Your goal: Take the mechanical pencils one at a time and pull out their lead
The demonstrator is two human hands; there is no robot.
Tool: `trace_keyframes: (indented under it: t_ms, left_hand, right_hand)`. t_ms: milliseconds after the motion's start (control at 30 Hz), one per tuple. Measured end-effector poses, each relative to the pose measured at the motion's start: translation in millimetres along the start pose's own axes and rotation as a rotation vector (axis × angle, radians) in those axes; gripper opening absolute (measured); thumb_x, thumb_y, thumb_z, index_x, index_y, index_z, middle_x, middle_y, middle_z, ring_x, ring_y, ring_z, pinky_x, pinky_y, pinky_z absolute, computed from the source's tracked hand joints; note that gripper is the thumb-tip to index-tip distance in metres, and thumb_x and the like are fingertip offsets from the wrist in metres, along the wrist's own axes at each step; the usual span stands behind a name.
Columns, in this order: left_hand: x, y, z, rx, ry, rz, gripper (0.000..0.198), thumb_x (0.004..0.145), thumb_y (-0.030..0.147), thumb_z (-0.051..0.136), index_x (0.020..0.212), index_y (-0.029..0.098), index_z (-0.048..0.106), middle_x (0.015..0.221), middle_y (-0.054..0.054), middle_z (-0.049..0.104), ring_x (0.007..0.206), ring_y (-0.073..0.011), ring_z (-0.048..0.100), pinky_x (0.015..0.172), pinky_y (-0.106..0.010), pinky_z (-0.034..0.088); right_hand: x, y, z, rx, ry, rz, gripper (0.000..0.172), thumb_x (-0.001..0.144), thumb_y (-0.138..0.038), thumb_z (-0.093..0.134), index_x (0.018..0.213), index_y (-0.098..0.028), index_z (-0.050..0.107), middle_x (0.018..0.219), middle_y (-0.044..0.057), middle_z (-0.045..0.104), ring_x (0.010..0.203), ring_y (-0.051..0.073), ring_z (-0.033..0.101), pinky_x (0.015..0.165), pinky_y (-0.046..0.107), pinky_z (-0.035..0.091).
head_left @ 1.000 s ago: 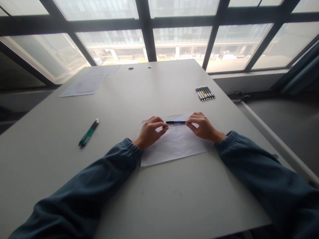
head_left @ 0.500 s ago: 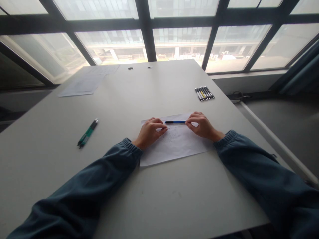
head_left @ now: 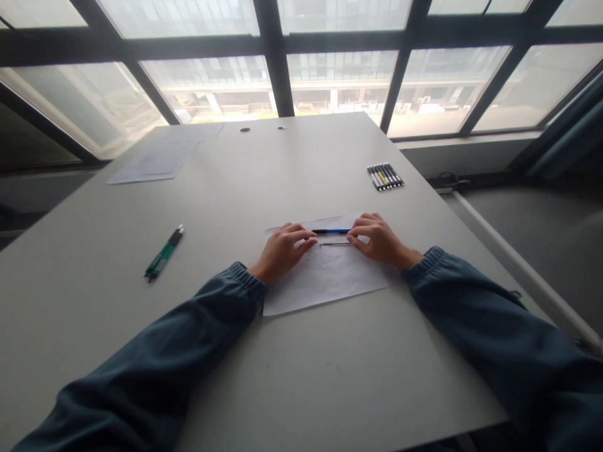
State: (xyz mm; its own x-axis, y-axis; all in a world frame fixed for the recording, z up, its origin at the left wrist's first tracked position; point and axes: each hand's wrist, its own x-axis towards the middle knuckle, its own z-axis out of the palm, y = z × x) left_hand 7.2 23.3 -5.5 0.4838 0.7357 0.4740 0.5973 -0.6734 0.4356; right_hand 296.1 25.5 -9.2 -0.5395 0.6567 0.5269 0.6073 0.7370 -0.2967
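A blue pen with a black end (head_left: 333, 231) lies level over a white sheet of paper (head_left: 325, 289), between my two hands. My left hand (head_left: 283, 248) has thumb and index finger brought together by the pen's black end; anything small between them is hidden. My right hand (head_left: 380, 240) is closed at the pen's other end, its fingertips hiding that end. A thin rod like a pen refill (head_left: 335, 243) runs below the pen to my right thumb, where it looks pinched. Faint dark marks show on the paper under the rod.
Two green-and-black pens (head_left: 164, 253) lie side by side on the white table (head_left: 226, 376) to the left. A row of several pens (head_left: 385, 177), one with yellow, sits at the right. More paper sheets (head_left: 153, 157) lie at the far left, by the windows.
The thin rod has come down toward me, farther from the blue pen. My left fingertips have shifted slightly up to the pen's black end; the small dark thing at them no longer shows.
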Motion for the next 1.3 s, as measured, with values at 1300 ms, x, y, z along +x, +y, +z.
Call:
trace_keyframes:
  t_ms: [1300]
  left_hand:
    - [0.1, 3.2, -2.3, 0.003, -0.067, 0.142, 0.012, 0.092, 0.031, 0.069, 0.085, 0.024, 0.076, 0.096, -0.005, 0.072, 0.09, -0.0194, 0.062, 0.084, -0.036, 0.053]
  right_hand:
    - [2.6, 2.9, 2.5, 0.031, 0.292, 0.149, 0.029, 0.094, -0.024, 0.058, 0.065, -0.022, 0.061, 0.072, 0.004, 0.066, 0.077, 0.021, 0.058, 0.08, 0.04, 0.046]
